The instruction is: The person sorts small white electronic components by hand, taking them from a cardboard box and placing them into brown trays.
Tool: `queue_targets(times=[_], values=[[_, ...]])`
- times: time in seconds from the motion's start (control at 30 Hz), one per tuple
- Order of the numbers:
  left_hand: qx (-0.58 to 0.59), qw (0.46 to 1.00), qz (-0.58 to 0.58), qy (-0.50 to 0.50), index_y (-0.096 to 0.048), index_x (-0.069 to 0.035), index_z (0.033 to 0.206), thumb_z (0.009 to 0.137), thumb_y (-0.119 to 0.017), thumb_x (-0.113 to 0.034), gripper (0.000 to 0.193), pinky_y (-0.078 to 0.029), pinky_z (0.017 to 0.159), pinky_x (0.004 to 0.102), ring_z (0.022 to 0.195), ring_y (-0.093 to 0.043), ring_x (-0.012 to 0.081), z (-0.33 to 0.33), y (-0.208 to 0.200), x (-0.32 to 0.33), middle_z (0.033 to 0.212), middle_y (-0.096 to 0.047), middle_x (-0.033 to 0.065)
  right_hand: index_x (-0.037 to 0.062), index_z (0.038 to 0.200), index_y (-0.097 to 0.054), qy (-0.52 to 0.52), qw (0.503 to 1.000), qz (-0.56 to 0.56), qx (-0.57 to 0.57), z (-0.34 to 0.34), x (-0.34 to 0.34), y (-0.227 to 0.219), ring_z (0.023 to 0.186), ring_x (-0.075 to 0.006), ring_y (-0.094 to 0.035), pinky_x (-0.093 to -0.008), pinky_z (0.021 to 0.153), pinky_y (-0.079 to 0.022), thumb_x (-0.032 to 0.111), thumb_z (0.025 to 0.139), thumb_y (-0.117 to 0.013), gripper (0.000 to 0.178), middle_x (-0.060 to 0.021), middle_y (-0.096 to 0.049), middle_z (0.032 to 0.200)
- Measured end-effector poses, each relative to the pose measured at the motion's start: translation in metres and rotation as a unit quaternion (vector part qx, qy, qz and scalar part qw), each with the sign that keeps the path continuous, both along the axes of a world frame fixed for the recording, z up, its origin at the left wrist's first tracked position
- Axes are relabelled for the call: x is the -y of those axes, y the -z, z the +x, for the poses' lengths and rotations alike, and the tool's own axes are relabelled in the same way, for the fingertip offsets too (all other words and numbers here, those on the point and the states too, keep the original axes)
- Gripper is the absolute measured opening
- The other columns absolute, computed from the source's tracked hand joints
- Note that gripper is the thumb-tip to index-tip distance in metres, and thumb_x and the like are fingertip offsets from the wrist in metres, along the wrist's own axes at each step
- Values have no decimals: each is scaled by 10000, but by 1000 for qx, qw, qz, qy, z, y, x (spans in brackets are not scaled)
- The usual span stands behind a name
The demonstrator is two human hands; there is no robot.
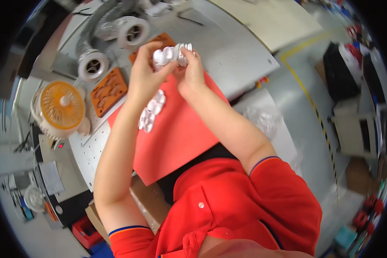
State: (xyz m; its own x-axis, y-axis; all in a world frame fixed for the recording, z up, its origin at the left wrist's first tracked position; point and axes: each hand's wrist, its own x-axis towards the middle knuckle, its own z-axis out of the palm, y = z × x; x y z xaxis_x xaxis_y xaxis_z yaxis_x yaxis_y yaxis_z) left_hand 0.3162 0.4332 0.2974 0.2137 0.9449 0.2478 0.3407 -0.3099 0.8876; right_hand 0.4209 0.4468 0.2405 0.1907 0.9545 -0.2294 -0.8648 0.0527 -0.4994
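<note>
Both of my hands are raised over the far part of the red sheet, around white lobed plastic-looking pieces [164, 55] bunched together in a row. My left hand [147, 73] grips the left end, its thumb below and its fingers curled behind. At the right end, my right hand [192, 71] pinches the pieces between thumb and fingers. Whether they are joined or loose I cannot tell. More white lobed pieces [152, 111] lie on the red sheet [180, 137] beside my left forearm.
An orange mould-like block [109, 91] with hollows lies left of the sheet; another orange block [165, 39] sits behind my hands. A fan [62, 105] with an orange grille stands at the left. Two round duct ends [133, 32] are at the back, and clear plastic bags [264, 119] lie right.
</note>
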Motion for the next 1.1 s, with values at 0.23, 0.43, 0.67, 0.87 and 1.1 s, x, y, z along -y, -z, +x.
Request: queue_targets(times=[0.23, 0.43, 0.67, 0.87, 1.1], values=[[-77, 974, 155, 146, -486, -47, 1319, 855, -652, -76, 493, -495, 850, 352, 1099, -551, 313, 109, 40, 63, 1300, -495, 165, 124, 923, -551, 148, 987, -39, -57, 95, 70, 16, 741, -190, -569, -358, 615, -480, 441, 898, -410, 348, -22, -575, 846], [-175, 905, 194, 337, -437, -126, 1391, 853, -684, -274, 610, -457, 954, 418, 1166, -505, 361, 160, 57, 101, 1488, -287, 157, 75, 971, -568, 210, 956, -98, -177, 196, 139, 62, 805, -226, -625, -359, 663, -563, 357, 893, -456, 313, -75, -616, 866], [-253, 907, 221, 253, -456, -155, 1371, 833, -685, -328, 610, -411, 992, 474, 1232, -433, 414, 146, 76, 38, 1479, -301, 190, 90, 1340, -429, 134, 913, -385, 21, 277, 175, 221, 1199, -298, -472, -495, 945, -485, 340, 948, -462, 466, -153, -474, 1307], [-367, 881, 215, 209, -390, -173, 1434, 810, -664, -488, 751, -223, 1096, 537, 1384, -255, 364, 121, 94, -10, 1525, -228, 190, 129, 1372, -416, 302, 841, -350, 280, 269, 159, 252, 1181, -241, -474, -397, 969, -419, 98, 914, -505, 467, -103, -432, 1376], [-395, 870, 198, 218, -465, -224, 1373, 764, -632, -433, 665, -210, 1106, 540, 1385, -278, 316, 117, 84, -10, 1508, -312, 97, 67, 1097, -623, 339, 628, 150, 684, 293, -16, 54, 1129, -225, -504, -321, 942, -409, 10, 887, -520, 241, -93, -548, 1200]])
